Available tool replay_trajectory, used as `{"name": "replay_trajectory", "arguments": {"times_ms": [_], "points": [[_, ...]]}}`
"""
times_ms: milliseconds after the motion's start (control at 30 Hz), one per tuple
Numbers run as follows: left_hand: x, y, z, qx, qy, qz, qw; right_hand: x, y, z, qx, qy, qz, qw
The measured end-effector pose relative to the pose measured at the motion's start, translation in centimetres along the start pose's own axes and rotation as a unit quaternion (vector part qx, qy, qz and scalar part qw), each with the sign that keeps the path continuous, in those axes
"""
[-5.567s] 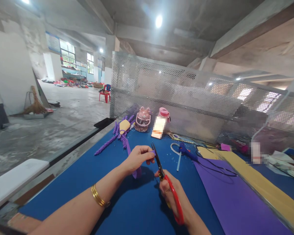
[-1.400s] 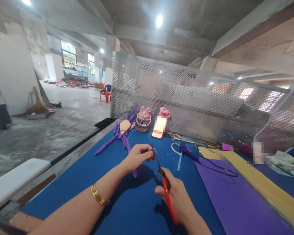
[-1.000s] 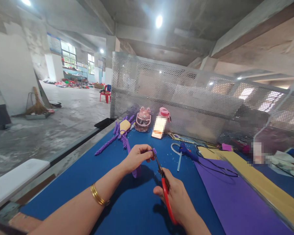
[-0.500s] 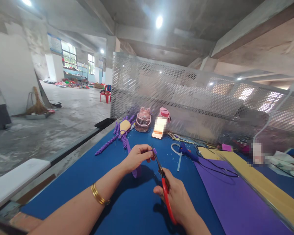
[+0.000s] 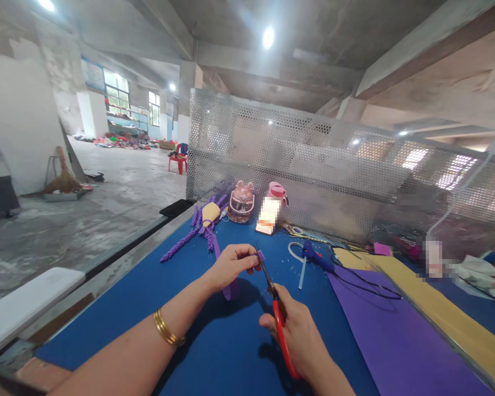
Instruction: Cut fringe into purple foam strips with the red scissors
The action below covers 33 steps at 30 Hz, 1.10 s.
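Note:
Between thumb and fingers, my left hand (image 5: 235,265) pinches the end of a purple strip (image 5: 231,290). The strip hangs in a loop under the hand and runs back toward a bundle of purple flower stems (image 5: 185,242) with a yellow piece (image 5: 210,213) on it. My right hand (image 5: 295,324) grips red-handled scissors (image 5: 281,335), thumb extended to the left. Their blades look nearly closed and lie at the strip's end, right by my left fingertips. A small purple bit shows just beyond the blades; whether it is cut through I cannot tell.
A blue glue gun (image 5: 313,256) with a black cord lies right of the scissors. Purple sheet (image 5: 396,324) and yellow sheet (image 5: 449,313) cover the table's right side. A lit phone (image 5: 268,215), a pink bottle (image 5: 277,190) and a pink transparent container (image 5: 241,202) stand before the perforated metal panel (image 5: 313,159).
Since the earliest frame, the scissor blades have closed and turned at the strip's end, and my right thumb has swung out leftward. Over the last second the hands hold nearly still.

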<state>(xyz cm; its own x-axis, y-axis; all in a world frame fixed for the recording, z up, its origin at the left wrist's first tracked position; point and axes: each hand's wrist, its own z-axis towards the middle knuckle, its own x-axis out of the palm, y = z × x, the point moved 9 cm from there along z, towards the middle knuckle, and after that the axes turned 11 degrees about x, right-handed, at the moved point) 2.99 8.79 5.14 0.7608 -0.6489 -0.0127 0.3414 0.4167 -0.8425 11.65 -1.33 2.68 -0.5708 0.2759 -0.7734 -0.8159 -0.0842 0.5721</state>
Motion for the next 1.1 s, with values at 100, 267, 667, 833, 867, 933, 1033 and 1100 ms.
{"name": "replay_trajectory", "arguments": {"times_ms": [100,267,667,833,867,933,1033,1100], "points": [[-0.02,0.0,0.01,0.001,-0.003,0.001,1.0,0.03,-0.06,0.03,0.003,0.002,0.004,1.0],[-0.03,-0.07,0.01,0.001,-0.002,0.002,1.0,0.06,-0.22,0.1,0.009,0.008,0.014,1.0],[-0.04,0.12,-0.02,-0.004,-0.003,0.0,1.0,0.08,-0.15,0.11,0.01,0.009,0.004,1.0],[0.05,0.13,0.01,-0.003,0.0,-0.004,1.0,0.18,-0.27,0.05,0.014,0.014,0.019,1.0],[0.07,0.13,0.01,-0.003,0.001,-0.006,1.0,0.21,-0.3,0.03,0.015,0.016,0.02,1.0],[0.08,0.14,0.01,-0.002,0.002,-0.007,1.0,0.21,-0.35,0.0,0.016,0.014,0.017,1.0],[0.02,0.13,-0.03,-0.001,0.003,-0.004,1.0,0.23,-0.38,-0.01,0.013,0.013,0.01,1.0],[0.0,0.13,-0.06,-0.002,0.003,-0.001,1.0,0.29,-0.39,0.01,0.011,0.015,0.012,1.0]]}}
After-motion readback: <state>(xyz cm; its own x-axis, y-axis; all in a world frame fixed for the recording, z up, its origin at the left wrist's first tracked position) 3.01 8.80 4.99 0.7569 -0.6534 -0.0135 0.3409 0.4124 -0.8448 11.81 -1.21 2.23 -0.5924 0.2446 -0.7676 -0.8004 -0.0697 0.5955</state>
